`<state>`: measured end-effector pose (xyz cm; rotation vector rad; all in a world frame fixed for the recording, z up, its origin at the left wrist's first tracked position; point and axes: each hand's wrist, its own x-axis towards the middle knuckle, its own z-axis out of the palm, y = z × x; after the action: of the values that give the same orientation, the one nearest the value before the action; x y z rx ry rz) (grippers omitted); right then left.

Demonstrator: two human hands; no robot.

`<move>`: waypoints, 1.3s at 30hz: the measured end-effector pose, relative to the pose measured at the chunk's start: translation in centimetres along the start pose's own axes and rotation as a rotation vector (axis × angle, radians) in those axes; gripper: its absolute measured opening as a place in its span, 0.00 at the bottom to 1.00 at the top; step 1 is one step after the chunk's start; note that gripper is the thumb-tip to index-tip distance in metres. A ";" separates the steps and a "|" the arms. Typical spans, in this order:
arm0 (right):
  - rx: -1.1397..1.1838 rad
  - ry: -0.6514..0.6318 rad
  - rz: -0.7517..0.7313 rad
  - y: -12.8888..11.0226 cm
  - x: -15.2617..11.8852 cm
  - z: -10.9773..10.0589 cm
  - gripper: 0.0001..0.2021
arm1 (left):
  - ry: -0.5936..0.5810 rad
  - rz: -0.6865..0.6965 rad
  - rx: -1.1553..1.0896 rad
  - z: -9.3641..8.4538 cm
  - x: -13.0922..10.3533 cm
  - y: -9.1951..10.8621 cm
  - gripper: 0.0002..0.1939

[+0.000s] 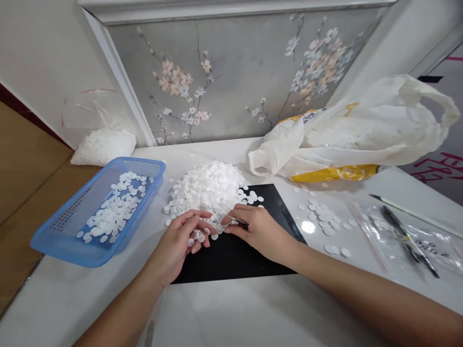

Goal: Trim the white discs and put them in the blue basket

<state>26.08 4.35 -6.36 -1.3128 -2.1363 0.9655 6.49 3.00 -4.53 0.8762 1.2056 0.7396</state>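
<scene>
White table [253,308], black mat [235,255], left hand [181,241] fingers loosely curled over white discs [211,185], right hand [255,226] fingers pinching discs

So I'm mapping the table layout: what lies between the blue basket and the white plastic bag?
In the head view, the heap of white discs sits between the blue basket and the white plastic bag, partly on the black mat.
</scene>
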 end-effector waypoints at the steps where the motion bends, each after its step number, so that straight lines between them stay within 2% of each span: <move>1: -0.019 -0.009 -0.032 0.1 0.2 0.4 0.05 | 0.000 0.002 0.012 -0.1 0.0 -0.1 0.15; 4: -0.066 -0.003 -0.078 0.2 0.3 1.2 0.05 | 0.010 0.017 0.084 -0.4 0.0 -0.2 0.10; 6: -0.069 0.002 -0.037 0.2 -0.2 1.1 0.07 | 0.014 0.024 0.122 -0.5 0.0 -0.2 0.08; 9: -0.029 -0.035 0.161 0.2 -1.3 0.4 0.10 | -0.004 0.039 0.136 -0.4 -0.2 -0.2 0.09; 11: 0.098 -0.085 0.332 0.5 -1.9 -0.1 0.10 | -0.048 0.048 0.187 -0.2 -0.3 -0.2 0.12; 13: 0.270 -0.126 0.452 0.8 -2.3 -0.5 0.09 | -0.072 0.072 0.366 0.0 -0.4 -0.4 0.13; 15: 0.362 -0.136 0.510 1.2 -2.5 -0.9 0.09 | -0.034 0.126 0.688 0.3 -0.5 -0.6 0.11; 18: 0.291 -0.105 0.496 1.2 -2.7 -1.5 0.08 | 0.067 0.199 1.138 0.9 -0.5 -0.8 0.05; 22: 0.168 -0.112 0.404 0.9 -3.0 -2.1 0.05 | 0.077 0.240 1.304 1.5 -0.4 -0.9 0.02; 25: 0.165 -0.147 0.396 0.9 -3.2 -2.3 0.06 | 0.079 0.276 1.277 1.4 -0.2 -1.0 0.04; 28: 0.177 -0.136 0.358 1.2 -3.3 -2.4 0.06 | 0.106 0.358 1.177 1.3 0.0 -1.1 0.07; 30: 0.243 -0.137 0.383 1.5 -3.2 -2.5 0.07 | 0.140 0.389 1.101 1.3 0.0 -1.0 0.08; 33: 0.422 -0.181 0.436 1.9 -3.0 -2.6 0.07 | 0.123 0.284 0.966 1.6 -0.2 -0.7 0.09; 39: 0.721 -0.229 0.483 1.7 -2.8 -2.7 0.08 | -0.155 -0.012 0.418 2.4 -1.0 -0.5 0.15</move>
<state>30.23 3.23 -5.94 -1.3760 -1.3679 1.9292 8.64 1.50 -4.25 1.2450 1.2443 0.4034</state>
